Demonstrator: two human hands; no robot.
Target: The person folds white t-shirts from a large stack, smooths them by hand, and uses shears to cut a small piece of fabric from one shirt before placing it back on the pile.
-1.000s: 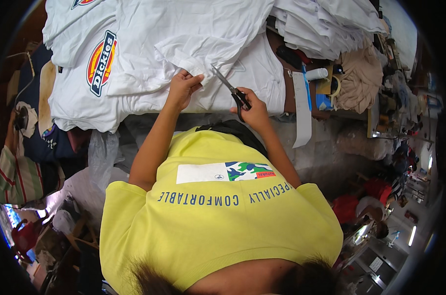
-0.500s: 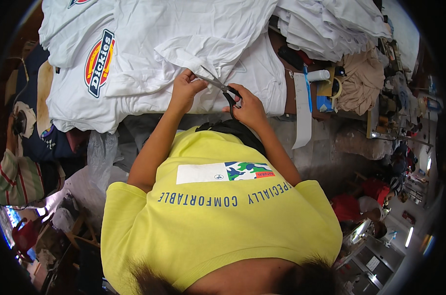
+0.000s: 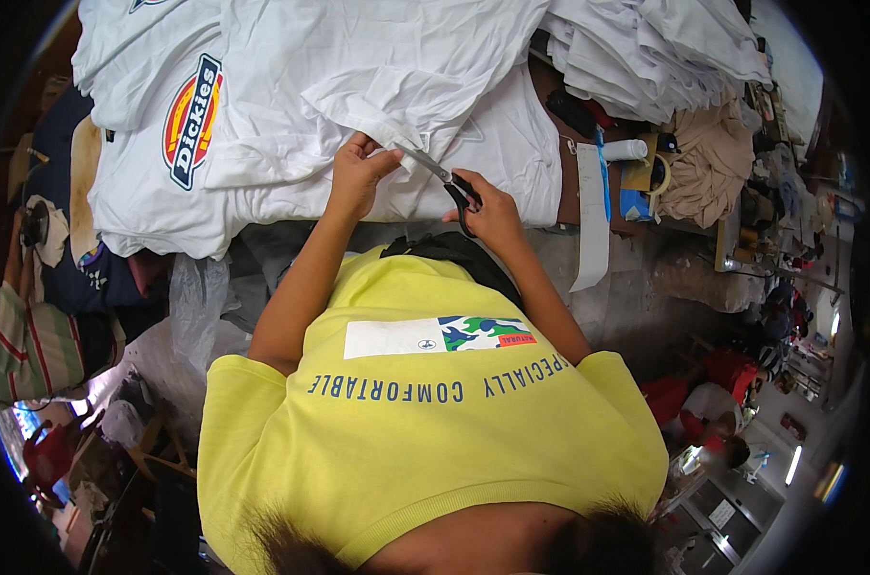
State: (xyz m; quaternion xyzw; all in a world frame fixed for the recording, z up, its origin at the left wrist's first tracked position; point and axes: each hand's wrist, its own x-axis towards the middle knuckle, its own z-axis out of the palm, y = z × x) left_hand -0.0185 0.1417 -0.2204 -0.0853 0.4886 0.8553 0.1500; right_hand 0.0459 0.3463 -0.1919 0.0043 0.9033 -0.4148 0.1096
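Note:
A white T-shirt point(image 3: 291, 110) with a colourful printed badge lies spread on top of other white shirts in front of me. My left hand point(image 3: 360, 180) is closed at a bunched fold of its fabric, thumb and fingers curled at the cloth's edge; the exact pinch is partly hidden. In my right hand point(image 3: 495, 211) is a pair of scissors point(image 3: 462, 195) with black handles, fingers through the loops. Its metal blades look closed together and point up-left over the fold, their tips close to my left thumb.
To the right lie a heap of white garments point(image 3: 636, 57), a beige cloth pile point(image 3: 708, 158), a tape roll point(image 3: 661, 175), a white cylinder point(image 3: 625, 150) and a hanging paper strip point(image 3: 591, 220). Another person's striped sleeve point(image 3: 32, 345) is at far left.
The scissor blades, spread apart before, have come together. My right hand has shifted slightly right and down with them. My left thumb has moved a little higher, close to the blade tips.

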